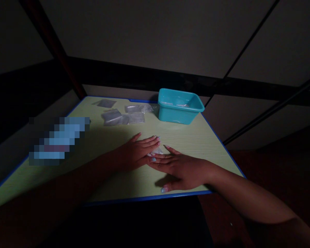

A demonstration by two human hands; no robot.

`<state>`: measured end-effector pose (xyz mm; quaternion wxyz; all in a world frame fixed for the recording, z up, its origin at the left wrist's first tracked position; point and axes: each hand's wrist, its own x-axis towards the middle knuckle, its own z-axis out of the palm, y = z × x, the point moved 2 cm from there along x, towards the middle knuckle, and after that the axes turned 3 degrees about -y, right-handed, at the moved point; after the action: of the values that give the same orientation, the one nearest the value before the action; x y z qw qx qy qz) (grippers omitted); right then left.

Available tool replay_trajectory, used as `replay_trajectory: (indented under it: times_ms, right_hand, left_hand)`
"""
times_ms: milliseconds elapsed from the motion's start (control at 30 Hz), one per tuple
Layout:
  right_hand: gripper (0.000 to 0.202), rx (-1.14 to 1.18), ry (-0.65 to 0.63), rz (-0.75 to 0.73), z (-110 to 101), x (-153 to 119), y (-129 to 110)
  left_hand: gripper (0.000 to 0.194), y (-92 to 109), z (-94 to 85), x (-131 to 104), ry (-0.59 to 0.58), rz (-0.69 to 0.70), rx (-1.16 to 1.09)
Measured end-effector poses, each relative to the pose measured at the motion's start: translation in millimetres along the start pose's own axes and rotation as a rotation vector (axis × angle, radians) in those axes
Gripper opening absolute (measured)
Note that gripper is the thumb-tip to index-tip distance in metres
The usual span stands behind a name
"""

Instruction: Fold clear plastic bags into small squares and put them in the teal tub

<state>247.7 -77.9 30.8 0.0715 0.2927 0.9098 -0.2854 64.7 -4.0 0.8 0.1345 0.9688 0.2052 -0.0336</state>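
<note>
Both of my hands lie flat on the table near its front, over a small clear plastic bag (157, 151). My left hand (138, 151) has its fingers stretched to the right across the bag, with the thumb apart. From the other side my right hand (179, 168) reaches left, fingers spread and palm down, its fingertips meeting the left hand's fingers. Only a bit of the bag shows between the hands; the rest is covered, and what it contains cannot be made out.
Several flat clear plastic bags (112, 117) lie toward the back left of the table (196, 137). A turquoise plastic basket (179, 115) stands at the back right with some clear plastic inside. On the left edge is a blurred-out bluish object (62, 141). Wall panels rise behind.
</note>
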Motion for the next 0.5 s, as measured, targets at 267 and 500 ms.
replay_trajectory:
  times_ms: [267,500]
  right_hand:
    - [0.06,0.063,0.048,-0.065,-13,-5,0]
    - [0.037,0.033,0.227,-0.007,-23,-10,7]
  left_hand:
    - [0.064,2,1.6,-2,0.039,-0.01,0.082]
    - [0.07,4,-1.0,-2,-0.006,-0.006,0.065]
